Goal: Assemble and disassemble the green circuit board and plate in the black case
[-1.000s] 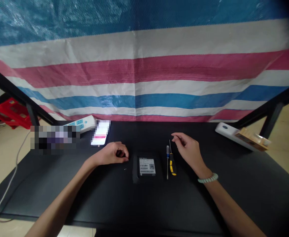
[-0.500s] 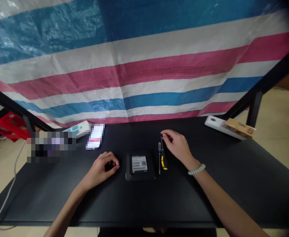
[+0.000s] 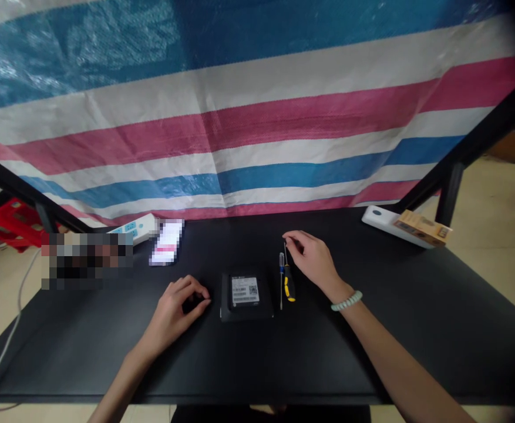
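A black square device [image 3: 245,294] with a white printed label lies flat on the dark table. Left of it rests my left hand [image 3: 178,311], fingers curled and thumb tip close to the index tip; whatever may be in that pinch is too small to see. On the device's right, two screwdrivers lie side by side: a thin one with a blue clear handle [image 3: 281,262], and one with a black and yellow handle [image 3: 289,286]. My right hand [image 3: 312,257] is closed, thumb and index fingertips at the yellow-handled screwdriver's shaft tip. Whether they grip it is unclear.
A phone [image 3: 167,242], blurred out, lies at the back left beside a white power strip [image 3: 141,228] and a pixelated item [image 3: 87,258]. At the back right a cardboard box [image 3: 422,228] leans on another white strip [image 3: 378,218]. A striped sheet [image 3: 222,129] hangs behind.
The whole view has shifted slightly, with everything appearing a little further left. Both hands, the device and the screwdrivers keep nearly the same places relative to one another.
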`<action>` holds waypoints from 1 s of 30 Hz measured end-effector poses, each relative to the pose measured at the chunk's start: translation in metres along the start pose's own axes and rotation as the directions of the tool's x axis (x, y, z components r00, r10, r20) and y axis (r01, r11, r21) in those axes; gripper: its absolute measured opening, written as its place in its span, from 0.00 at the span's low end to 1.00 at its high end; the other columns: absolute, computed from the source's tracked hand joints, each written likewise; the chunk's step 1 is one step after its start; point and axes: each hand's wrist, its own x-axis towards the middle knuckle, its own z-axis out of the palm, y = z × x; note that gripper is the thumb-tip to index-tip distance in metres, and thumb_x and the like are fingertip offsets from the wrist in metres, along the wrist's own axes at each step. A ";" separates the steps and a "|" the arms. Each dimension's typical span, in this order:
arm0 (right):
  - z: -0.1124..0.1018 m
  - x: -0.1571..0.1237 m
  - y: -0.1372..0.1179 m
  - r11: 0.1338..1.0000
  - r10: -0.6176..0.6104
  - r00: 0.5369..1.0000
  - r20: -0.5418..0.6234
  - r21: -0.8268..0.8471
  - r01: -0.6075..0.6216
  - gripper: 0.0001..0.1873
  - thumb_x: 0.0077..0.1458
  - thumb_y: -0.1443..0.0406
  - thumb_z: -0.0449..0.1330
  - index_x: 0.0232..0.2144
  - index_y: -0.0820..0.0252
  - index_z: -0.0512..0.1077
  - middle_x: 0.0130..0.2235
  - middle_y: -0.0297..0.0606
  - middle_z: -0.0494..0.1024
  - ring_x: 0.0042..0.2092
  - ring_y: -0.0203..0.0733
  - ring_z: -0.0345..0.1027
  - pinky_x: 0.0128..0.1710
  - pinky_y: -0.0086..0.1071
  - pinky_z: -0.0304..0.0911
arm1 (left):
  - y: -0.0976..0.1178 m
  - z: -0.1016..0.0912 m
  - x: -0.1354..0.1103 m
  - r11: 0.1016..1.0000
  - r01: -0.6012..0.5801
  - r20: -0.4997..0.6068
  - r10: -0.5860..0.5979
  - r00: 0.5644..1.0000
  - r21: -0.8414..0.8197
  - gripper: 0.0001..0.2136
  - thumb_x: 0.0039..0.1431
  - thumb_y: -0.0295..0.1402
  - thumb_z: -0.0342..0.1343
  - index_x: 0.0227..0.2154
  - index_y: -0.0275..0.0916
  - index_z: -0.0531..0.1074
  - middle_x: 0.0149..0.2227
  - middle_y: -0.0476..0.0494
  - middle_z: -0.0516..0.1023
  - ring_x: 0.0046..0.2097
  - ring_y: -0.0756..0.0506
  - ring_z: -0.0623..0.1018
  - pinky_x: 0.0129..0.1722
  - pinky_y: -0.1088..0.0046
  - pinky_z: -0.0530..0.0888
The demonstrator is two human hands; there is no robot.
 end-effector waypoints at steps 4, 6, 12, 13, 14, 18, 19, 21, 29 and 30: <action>0.001 0.001 0.002 1.000 0.010 1.000 -0.006 0.024 -0.010 0.11 0.69 0.62 0.56 0.44 0.52 0.79 0.42 0.38 0.85 0.32 0.43 0.74 0.35 0.38 0.67 | 0.000 0.001 -0.004 1.000 -0.007 0.009 0.007 1.000 0.007 0.08 0.72 0.39 0.56 0.40 0.44 0.78 0.42 0.46 0.80 0.42 0.43 0.78 0.46 0.65 0.68; 0.001 0.001 0.004 0.999 0.015 1.000 -0.007 0.037 -0.015 0.11 0.69 0.62 0.56 0.44 0.53 0.79 0.41 0.39 0.85 0.34 0.45 0.76 0.37 0.39 0.69 | 0.000 0.000 -0.009 1.000 -0.007 0.001 0.007 1.000 0.010 0.08 0.72 0.39 0.55 0.40 0.45 0.78 0.41 0.46 0.80 0.41 0.43 0.78 0.44 0.65 0.69; 0.002 0.001 0.009 0.998 0.022 1.000 -0.010 0.057 -0.022 0.12 0.68 0.61 0.56 0.45 0.53 0.79 0.41 0.39 0.85 0.36 0.46 0.77 0.40 0.40 0.71 | -0.009 -0.009 -0.039 0.990 0.123 -0.131 -0.113 0.985 0.071 0.11 0.69 0.45 0.57 0.37 0.46 0.79 0.36 0.48 0.79 0.34 0.44 0.78 0.40 0.66 0.69; 0.002 0.001 0.009 0.998 0.024 1.000 -0.012 0.054 -0.024 0.12 0.68 0.61 0.56 0.44 0.53 0.79 0.40 0.39 0.85 0.36 0.46 0.77 0.40 0.40 0.71 | -0.010 -0.009 -0.044 0.982 0.167 -0.174 -0.151 0.973 0.083 0.12 0.68 0.46 0.57 0.36 0.46 0.79 0.34 0.48 0.78 0.33 0.44 0.77 0.38 0.66 0.69; 0.002 0.001 0.009 0.998 0.027 1.000 -0.014 0.053 -0.026 0.12 0.68 0.61 0.56 0.44 0.53 0.79 0.40 0.39 0.85 0.36 0.46 0.78 0.40 0.40 0.70 | -0.009 -0.008 -0.049 0.971 0.221 -0.218 -0.197 0.956 0.091 0.12 0.67 0.48 0.57 0.36 0.46 0.79 0.33 0.48 0.78 0.32 0.44 0.76 0.37 0.66 0.69; 0.002 0.001 0.010 0.997 0.032 0.999 -0.022 0.065 -0.030 0.13 0.68 0.61 0.56 0.45 0.54 0.80 0.39 0.39 0.85 0.36 0.45 0.78 0.40 0.39 0.70 | 0.007 0.002 -0.058 0.871 0.481 -0.357 -0.420 0.835 0.101 0.13 0.65 0.48 0.56 0.35 0.46 0.79 0.32 0.49 0.76 0.31 0.44 0.76 0.33 0.68 0.67; 0.002 0.001 0.010 0.997 0.035 0.999 -0.025 0.069 -0.034 0.13 0.68 0.60 0.56 0.45 0.55 0.80 0.39 0.39 0.85 0.36 0.45 0.78 0.40 0.39 0.70 | 0.014 0.006 -0.057 0.843 0.529 -0.376 -0.460 0.804 0.101 0.13 0.65 0.47 0.56 0.35 0.46 0.78 0.32 0.49 0.77 0.32 0.44 0.76 0.33 0.69 0.66; 0.002 0.002 0.010 0.997 0.042 0.999 -0.028 0.065 -0.040 0.13 0.68 0.60 0.56 0.44 0.55 0.80 0.38 0.39 0.85 0.35 0.45 0.78 0.40 0.39 0.70 | 0.028 0.013 -0.053 0.804 0.588 -0.400 -0.511 0.761 0.090 0.12 0.66 0.46 0.55 0.35 0.46 0.77 0.33 0.48 0.78 0.34 0.43 0.77 0.34 0.69 0.66; 0.003 0.001 0.012 0.999 0.023 1.000 -0.003 0.033 -0.023 0.14 0.69 0.58 0.56 0.46 0.55 0.80 0.40 0.40 0.85 0.36 0.46 0.78 0.40 0.40 0.70 | 0.059 0.036 -0.027 0.848 0.528 -0.393 -0.470 0.791 0.049 0.09 0.66 0.39 0.54 0.32 0.43 0.73 0.33 0.46 0.79 0.35 0.41 0.78 0.36 0.67 0.65; 0.003 0.001 0.012 0.999 0.021 1.000 -0.003 0.030 -0.021 0.14 0.69 0.58 0.56 0.46 0.55 0.80 0.40 0.40 0.85 0.36 0.46 0.78 0.40 0.40 0.70 | 0.062 0.038 -0.026 0.848 0.528 -0.400 -0.467 0.789 0.051 0.09 0.66 0.39 0.54 0.31 0.43 0.72 0.33 0.46 0.79 0.35 0.41 0.77 0.36 0.66 0.64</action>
